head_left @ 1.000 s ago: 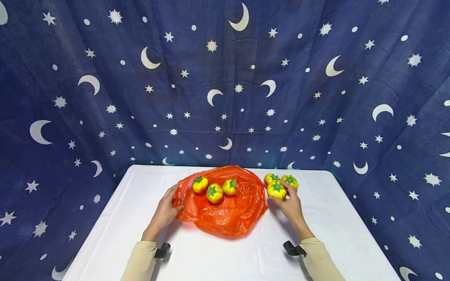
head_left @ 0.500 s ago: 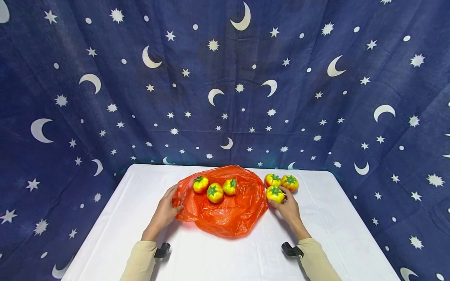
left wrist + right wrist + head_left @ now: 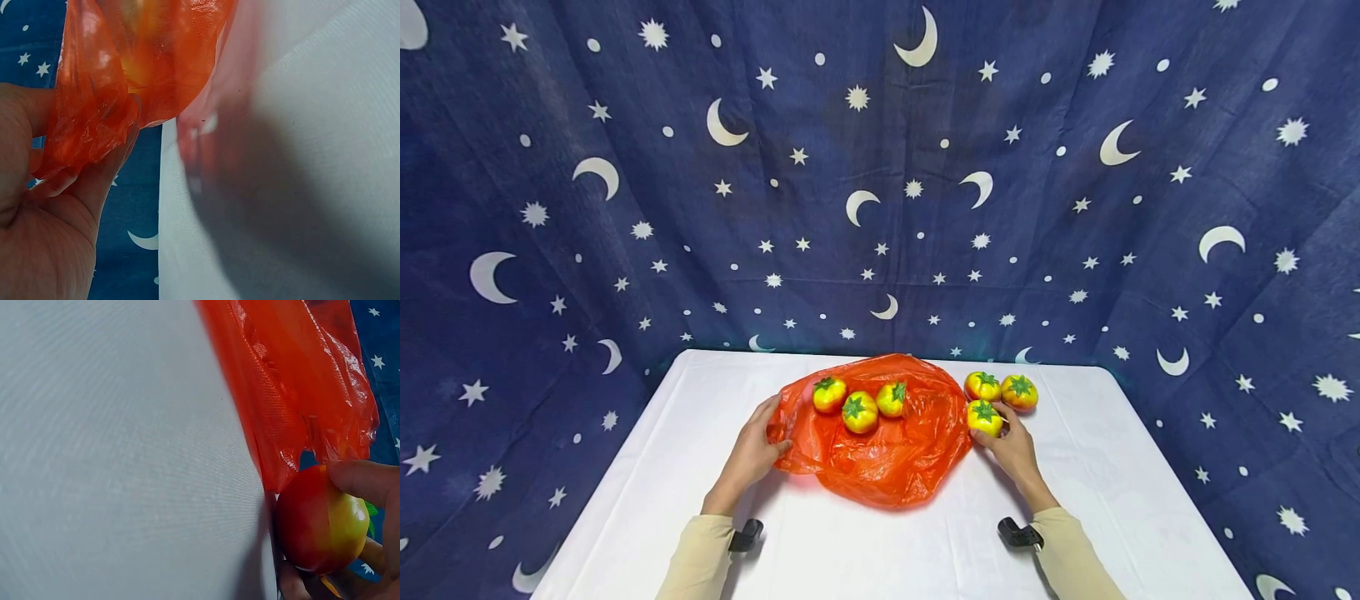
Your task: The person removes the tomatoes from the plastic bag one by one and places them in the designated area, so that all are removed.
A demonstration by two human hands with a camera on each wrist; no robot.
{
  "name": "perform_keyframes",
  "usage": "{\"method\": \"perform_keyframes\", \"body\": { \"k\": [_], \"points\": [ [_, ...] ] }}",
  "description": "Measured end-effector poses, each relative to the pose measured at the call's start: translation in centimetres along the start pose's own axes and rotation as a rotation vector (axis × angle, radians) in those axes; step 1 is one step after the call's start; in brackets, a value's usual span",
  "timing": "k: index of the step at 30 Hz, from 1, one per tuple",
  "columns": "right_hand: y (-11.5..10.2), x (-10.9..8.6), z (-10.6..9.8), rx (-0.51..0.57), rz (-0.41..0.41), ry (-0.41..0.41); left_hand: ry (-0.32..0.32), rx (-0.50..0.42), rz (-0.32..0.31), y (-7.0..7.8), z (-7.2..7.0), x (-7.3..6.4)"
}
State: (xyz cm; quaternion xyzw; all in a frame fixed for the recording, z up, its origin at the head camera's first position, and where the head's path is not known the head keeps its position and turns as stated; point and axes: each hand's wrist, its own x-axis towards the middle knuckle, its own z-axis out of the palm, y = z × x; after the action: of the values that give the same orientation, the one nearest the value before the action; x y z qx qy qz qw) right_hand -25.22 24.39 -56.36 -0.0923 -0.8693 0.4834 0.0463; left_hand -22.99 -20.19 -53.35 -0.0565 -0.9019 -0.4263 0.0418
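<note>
A crinkled red plastic bag (image 3: 887,467) lies spread on the white table, with three yellow-and-red tomatoes (image 3: 860,412) with green star-shaped tops resting in its middle. My left hand (image 3: 756,442) grips the bag's left edge; in the left wrist view the thin film (image 3: 94,94) passes between thumb and fingers. At the bag's right edge, my right hand (image 3: 1017,446) holds another tomato (image 3: 984,418) between thumb and fingers. The right wrist view shows this tomato's red and yellow side (image 3: 312,519), close to the bag's edge (image 3: 281,437).
Two more tomatoes, one at the bag's right edge (image 3: 982,386) and one farther right (image 3: 1019,392), sit just behind the right hand. The white-covered table (image 3: 880,558) ends at a dark blue curtain (image 3: 880,208) with moons and stars. Black wrist mounts (image 3: 747,535) sit by both sleeves.
My right hand has shifted slightly left and nearer with its tomato, away from the two behind, which now show more fully. The left hand and the bag stay where they were.
</note>
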Motion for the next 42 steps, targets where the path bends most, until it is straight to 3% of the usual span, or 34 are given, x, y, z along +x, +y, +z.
{"method": "perform_keyframes", "body": {
  "k": [10,18,23,34,42],
  "points": [
    [0.1,0.0,0.0,0.01,0.0,-0.005,-0.002,-0.01,0.001,0.1,0.2,-0.1],
    [-0.3,-0.1,-0.2,0.101,-0.032,0.02,-0.001,-0.005,0.004,0.2,0.2,-0.1],
    [-1.7,-0.6,-1.0,0.126,-0.077,0.066,-0.007,-0.003,0.007,0.3,0.2,0.0],
    [-6.2,-1.7,-2.0,0.106,-0.275,0.061,0.008,-0.006,0.019,0.4,0.2,0.3],
    [-8.5,-2.5,-2.0,0.154,-0.349,0.003,0.001,-0.003,0.02,0.6,0.2,0.3]
  ]
}}
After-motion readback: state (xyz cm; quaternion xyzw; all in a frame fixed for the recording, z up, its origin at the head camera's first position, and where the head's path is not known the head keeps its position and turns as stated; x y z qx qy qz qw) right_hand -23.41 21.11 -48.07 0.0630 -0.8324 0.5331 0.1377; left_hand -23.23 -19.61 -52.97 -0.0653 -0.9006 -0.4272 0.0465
